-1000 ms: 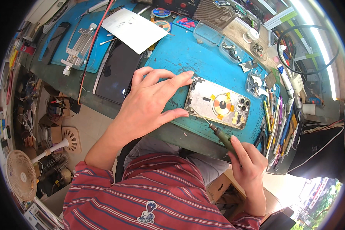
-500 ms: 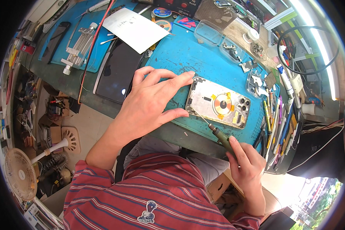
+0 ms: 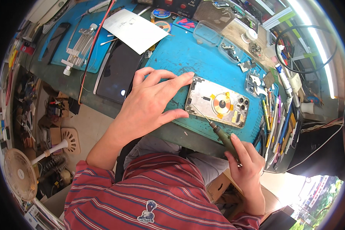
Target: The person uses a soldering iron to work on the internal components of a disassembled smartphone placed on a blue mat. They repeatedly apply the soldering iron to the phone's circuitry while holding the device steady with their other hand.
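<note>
A phone's back housing (image 3: 203,87) lies on the blue work mat with its inner side up. It shows a copper-coloured round charging coil (image 3: 221,104), strips of yellow tape and camera lenses at its right end. My left hand (image 3: 147,97) braces its left end, the thumb at the near corner and the index finger at the far one. In my right hand (image 3: 247,163) is a green-handled tool (image 3: 224,138) with a thin metal shaft. Its tip lies over the housing's lower left part; whether it touches the surface is hard to tell.
Left of the mat (image 3: 172,51) lies a dark phone (image 3: 119,71), partly under a white sheet (image 3: 136,30). Clear plastic boxes (image 3: 207,33) with small parts stand behind the housing. Pens and tools (image 3: 276,119) crowd the right side, near a black cable loop (image 3: 306,71).
The tool's tip has shifted slightly left and farther onto the housing. My left hand and the housing stay nearly in place.
</note>
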`<move>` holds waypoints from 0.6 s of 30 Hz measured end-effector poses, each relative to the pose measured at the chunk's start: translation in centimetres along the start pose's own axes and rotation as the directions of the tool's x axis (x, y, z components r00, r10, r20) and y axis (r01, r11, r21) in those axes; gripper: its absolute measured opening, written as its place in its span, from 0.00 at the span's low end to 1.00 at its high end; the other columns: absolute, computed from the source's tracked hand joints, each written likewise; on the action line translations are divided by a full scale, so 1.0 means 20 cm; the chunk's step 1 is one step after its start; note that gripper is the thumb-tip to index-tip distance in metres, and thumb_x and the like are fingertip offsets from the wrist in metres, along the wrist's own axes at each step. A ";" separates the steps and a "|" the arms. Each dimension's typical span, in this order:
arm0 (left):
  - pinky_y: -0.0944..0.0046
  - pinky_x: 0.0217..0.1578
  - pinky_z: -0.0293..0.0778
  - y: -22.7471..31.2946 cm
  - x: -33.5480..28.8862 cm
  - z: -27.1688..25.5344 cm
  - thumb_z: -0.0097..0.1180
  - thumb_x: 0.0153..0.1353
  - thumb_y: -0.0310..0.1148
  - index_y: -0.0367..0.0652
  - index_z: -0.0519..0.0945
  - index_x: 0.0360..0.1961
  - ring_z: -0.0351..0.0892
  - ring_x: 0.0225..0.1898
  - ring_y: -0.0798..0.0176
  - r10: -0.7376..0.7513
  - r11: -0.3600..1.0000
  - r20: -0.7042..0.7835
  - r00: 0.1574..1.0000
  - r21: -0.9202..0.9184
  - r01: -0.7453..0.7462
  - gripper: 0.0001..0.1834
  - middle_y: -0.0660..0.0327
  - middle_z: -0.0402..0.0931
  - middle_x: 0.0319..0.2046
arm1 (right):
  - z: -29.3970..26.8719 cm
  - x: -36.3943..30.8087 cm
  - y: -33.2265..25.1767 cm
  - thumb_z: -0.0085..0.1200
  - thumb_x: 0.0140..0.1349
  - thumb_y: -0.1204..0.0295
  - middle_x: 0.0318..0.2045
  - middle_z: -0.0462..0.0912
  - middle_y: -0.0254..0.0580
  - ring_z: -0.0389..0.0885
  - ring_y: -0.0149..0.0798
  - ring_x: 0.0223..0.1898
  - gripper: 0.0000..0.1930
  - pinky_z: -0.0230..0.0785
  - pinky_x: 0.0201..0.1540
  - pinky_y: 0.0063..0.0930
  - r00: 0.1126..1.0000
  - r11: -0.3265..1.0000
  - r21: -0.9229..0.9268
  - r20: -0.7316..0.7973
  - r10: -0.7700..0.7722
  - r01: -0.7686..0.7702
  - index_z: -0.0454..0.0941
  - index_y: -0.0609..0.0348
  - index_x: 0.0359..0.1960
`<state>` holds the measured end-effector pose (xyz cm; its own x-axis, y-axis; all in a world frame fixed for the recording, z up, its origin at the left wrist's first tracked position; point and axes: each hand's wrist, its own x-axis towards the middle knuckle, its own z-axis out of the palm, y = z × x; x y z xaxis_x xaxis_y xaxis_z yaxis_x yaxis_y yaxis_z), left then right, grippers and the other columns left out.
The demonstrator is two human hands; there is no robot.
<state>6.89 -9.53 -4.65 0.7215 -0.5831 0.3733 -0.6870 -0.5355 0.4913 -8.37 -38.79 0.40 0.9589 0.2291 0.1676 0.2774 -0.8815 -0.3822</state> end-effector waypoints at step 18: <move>0.64 0.49 0.83 0.46 -0.28 0.11 0.42 0.84 0.28 0.37 0.64 0.74 0.83 0.47 0.65 -0.193 -0.022 0.394 0.898 -0.917 0.398 0.21 0.58 0.77 0.44 | 0.01 -0.17 0.04 0.68 0.67 0.46 0.64 0.78 0.57 0.76 0.60 0.63 0.41 0.70 0.65 0.50 0.882 0.754 -0.468 -0.340 0.328 -0.461 0.75 0.65 0.70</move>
<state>-3.73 -12.47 -3.96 0.7468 -0.6614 -0.0697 0.3816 0.3403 0.8594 -11.32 -40.12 -0.65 0.9159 -0.2270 0.3311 -0.2606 -0.9636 0.0603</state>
